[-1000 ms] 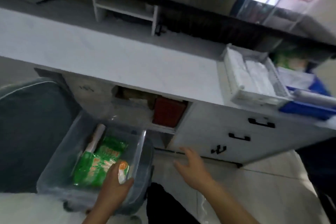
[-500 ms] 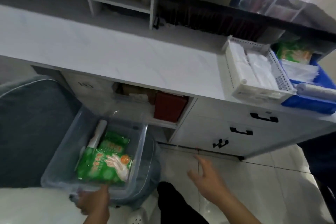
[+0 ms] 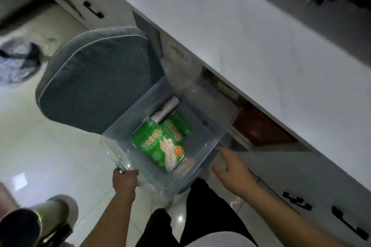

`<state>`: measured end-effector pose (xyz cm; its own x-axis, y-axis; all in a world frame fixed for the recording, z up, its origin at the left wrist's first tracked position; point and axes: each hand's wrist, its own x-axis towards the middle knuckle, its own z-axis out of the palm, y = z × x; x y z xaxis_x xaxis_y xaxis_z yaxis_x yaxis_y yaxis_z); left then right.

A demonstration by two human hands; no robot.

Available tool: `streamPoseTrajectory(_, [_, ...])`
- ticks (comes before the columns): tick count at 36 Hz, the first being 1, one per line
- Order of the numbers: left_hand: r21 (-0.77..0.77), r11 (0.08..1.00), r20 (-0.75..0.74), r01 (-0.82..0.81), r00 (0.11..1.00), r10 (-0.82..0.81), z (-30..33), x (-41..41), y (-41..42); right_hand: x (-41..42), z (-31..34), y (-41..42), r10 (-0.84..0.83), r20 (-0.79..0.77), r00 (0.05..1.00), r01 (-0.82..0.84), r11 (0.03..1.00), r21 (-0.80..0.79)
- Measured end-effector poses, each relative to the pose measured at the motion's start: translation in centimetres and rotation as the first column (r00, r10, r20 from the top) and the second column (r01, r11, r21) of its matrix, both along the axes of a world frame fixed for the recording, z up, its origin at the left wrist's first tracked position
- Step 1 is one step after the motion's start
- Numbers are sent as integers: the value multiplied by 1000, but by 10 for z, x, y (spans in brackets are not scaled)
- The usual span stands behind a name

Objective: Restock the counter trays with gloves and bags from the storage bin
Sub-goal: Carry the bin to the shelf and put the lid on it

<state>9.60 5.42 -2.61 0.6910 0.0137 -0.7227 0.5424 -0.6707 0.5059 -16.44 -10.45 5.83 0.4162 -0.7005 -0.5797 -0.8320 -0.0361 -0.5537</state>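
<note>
Left hand (image 3: 124, 181) grips storage bin (image 3: 208, 132) at 7 o'clock corner; right hand (image 3: 230, 168) open, empty, at 4 o'clock rim; one-sided hold could tip bin, sliding glove packs (image 3: 162, 142)

Green glove packs (image 3: 163, 142) — grey-blue cushion (image 3: 96, 78)

Clear plastic bin (image 3: 200, 104); glossy tile floor (image 3: 50, 156).

Clear plastic storage bin (image 3: 208, 126), open-topped; green glove packs (image 3: 162, 142) flat on bottom, white bag roll (image 3: 167, 109) behind.
</note>
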Motion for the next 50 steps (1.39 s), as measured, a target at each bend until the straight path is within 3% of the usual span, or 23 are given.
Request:
streamPoseTrajectory(9, [111, 992, 94, -60, 994, 49, 1, 6, 37, 89, -28, -97, 164, -75, 984, -172, 979, -112])
streamPoseTrajectory(14, [109, 993, 116, -35, 993, 23, 0, 19, 76, 135, -61, -146, 18, -77, 997, -14, 999, 48])
streamPoseTrajectory(20, [73, 991, 124, -115, 987, 105, -11, 32, 96, 170, -105, -176, -92, -118, 989, 126, 938, 323])
streamPoseTrajectory(23, [86, 986, 130, -144, 983, 132, -17, 35, 104, 175, -116, -178, -117, -128, 985, 140, 972, 188])
streamPoseTrajectory(25, [82, 983, 132, -163, 980, 151, -20, 38, 108, 175, -119, -175, -67, -116, 991, 86, 983, 163])
streamPoseTrajectory(30, [116, 981, 128, -155, 982, 140, -20, 43, 117, 164, -118, -165, -43, -126, 991, 79, 951, 300])
streamPoseTrajectory(37, [76, 988, 52, -135, 990, 131, -15, 46, 124, 132, -115, -126, -101, -129, 987, 106, 994, 35])
streamPoseTrajectory(45, [22, 998, -60, -65, 996, 66, -1, 59, 146, 67, -74, -60, -349, -143, 926, 363, 927, 95])
streamPoseTrajectory(50, [-91, 995, -225, 44, 972, -63, 2, 67, 162, -2, -31, 19, -627, -4, 779, 625, 775, 92])
